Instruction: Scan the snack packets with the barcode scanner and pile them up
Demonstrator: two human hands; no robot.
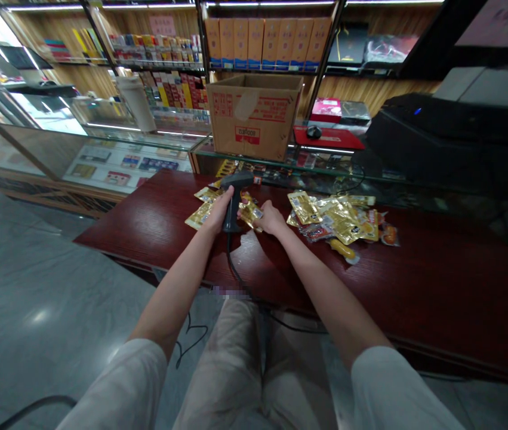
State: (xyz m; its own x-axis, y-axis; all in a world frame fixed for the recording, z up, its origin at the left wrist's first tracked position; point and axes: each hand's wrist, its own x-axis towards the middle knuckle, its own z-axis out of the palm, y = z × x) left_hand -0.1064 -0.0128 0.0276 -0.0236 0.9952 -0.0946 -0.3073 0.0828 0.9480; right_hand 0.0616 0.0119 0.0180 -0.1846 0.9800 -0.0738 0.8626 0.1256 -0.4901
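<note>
My left hand [220, 210] is closed around the handle of a dark grey barcode scanner [232, 209], whose head points right. A cable runs from the scanner's base over the table edge. Just right of it, my right hand [271, 218] grips a gold foil snack packet [250, 214] by its right end, close to the scanner. More gold packets [198, 216] lie beside and partly behind my left hand. To the right of my right hand is a loose pile of gold packets [342, 218], with a yellow sausage-shaped packet [342, 249] at its front.
A dark red wooden table [146, 227] carries these things. Behind it, an open cardboard box [254, 131] stands on a glass counter [370, 179]. A black mouse [313, 132] rests on a red pad [343, 138]. A black cable [289, 326] hangs near my knees.
</note>
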